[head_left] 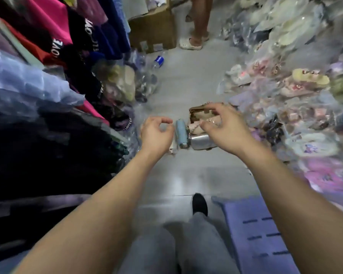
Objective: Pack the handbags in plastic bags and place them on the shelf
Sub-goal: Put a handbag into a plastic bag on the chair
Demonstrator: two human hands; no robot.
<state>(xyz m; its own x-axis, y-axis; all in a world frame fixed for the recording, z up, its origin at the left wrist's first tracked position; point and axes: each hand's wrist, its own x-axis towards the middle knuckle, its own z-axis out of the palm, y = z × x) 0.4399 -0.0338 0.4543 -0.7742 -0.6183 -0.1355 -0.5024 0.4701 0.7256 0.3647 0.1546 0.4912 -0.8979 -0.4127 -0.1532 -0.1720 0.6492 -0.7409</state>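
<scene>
- both hands are stretched out over the grey floor [186, 86], hovering above a little cluster of bags roughly mid-picture
- blue handbag [181, 133] stands on its narrow edge on the floor; its long axis runs straight away from the person, near end toward their feet, far end toward the aisle
- silver handbag [201, 140] is just beside it on the right, touching or close to it; this one lies crosswise, long axis left to right
- pink handbag [195, 129] is tucked right behind the silver one, with a small cardboard box [198, 113] behind that
- right hand [226, 129] has its fingers curled and looks to be pinching the chain [194, 128] that rises from the silver handbag; it's pretty blurry though
- left hand [156, 133] is just left of the blue handbag, thumb and forefinger meeting in a ring; honestly can't tell if there's anything in it
- water bottle [158, 61] lies further up the floor; hanging clothes [57, 36] on the left, heaps of bagged slippers [285, 82] on the right, a purple stool [255, 234] by the person's right leg
</scene>
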